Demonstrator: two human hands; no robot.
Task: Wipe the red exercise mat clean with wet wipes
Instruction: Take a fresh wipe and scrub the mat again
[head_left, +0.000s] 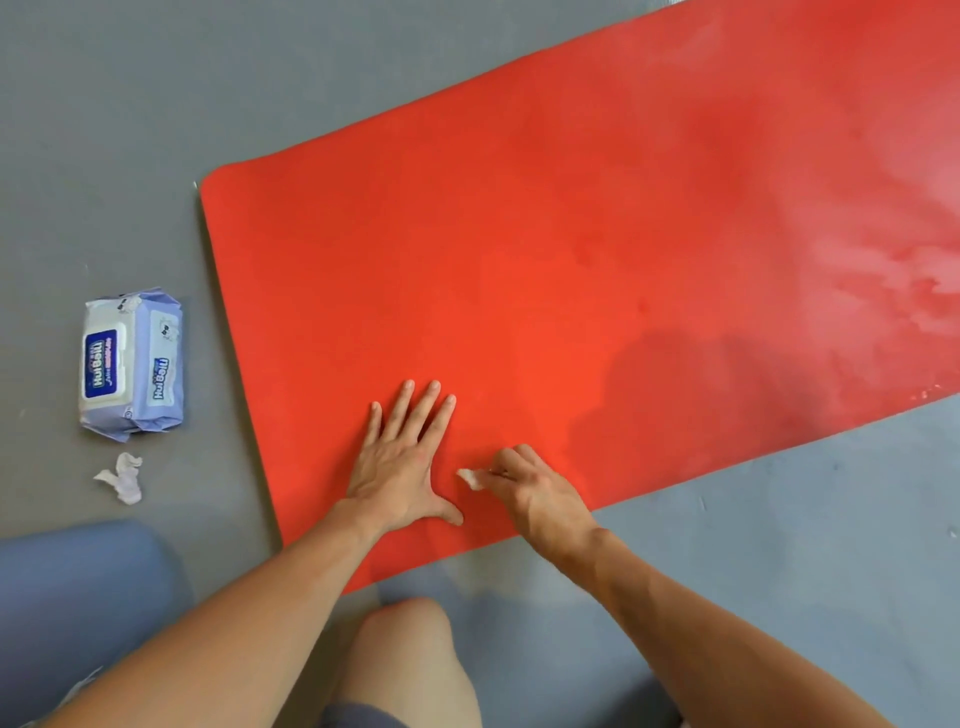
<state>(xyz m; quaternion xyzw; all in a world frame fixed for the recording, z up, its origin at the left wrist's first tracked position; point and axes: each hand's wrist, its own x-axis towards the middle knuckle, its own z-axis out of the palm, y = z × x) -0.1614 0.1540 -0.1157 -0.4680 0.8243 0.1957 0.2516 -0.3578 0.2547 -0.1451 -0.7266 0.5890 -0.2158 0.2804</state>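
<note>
One red exercise mat (571, 270) lies flat on the grey floor (104, 130), running from the lower centre of the frame up to the upper right corner, with its rounded short end toward the left. Paler, smeared patches show on its surface at the right edge of the frame. Two hands are on the mat near its lower edge. The left hand (402, 462) lies flat on the red surface, palm down, fingers straight and spread, thumb pointing right. The right hand (530, 488) sits just beside it, fingers curled and pinching one small white wet wipe (471, 478) against the mat; the wipe pokes out to the left, close to the left thumb. One pack of wet wipes (132, 364), pale purple with a white flip lid and blue label, rests on the floor at the left of the frame, near the mat's short end but apart from it. One crumpled used wipe (123, 478) lies on the floor just below the pack. A bare knee (415, 654) shows at the bottom centre, and a blue rounded shape (78, 597) fills the lower left corner; what it is cannot be told.
</note>
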